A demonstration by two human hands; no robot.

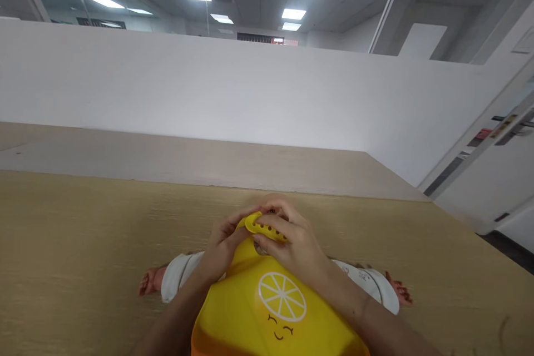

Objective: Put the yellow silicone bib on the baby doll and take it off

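Observation:
A baby doll in white sleeves lies on the wooden table, arms spread, one small hand at the left and one at the right. A yellow silicone bib with a lemon-slice face print covers its body. My left hand and my right hand meet at the top of the bib, both closed on its yellow neck strap, which has a row of small holes. The doll's head is hidden under my hands.
The light wooden table stretches left and right of the doll. A white partition wall stands behind it. A white door with a handle is at the right. Paper hearts hang from the ceiling.

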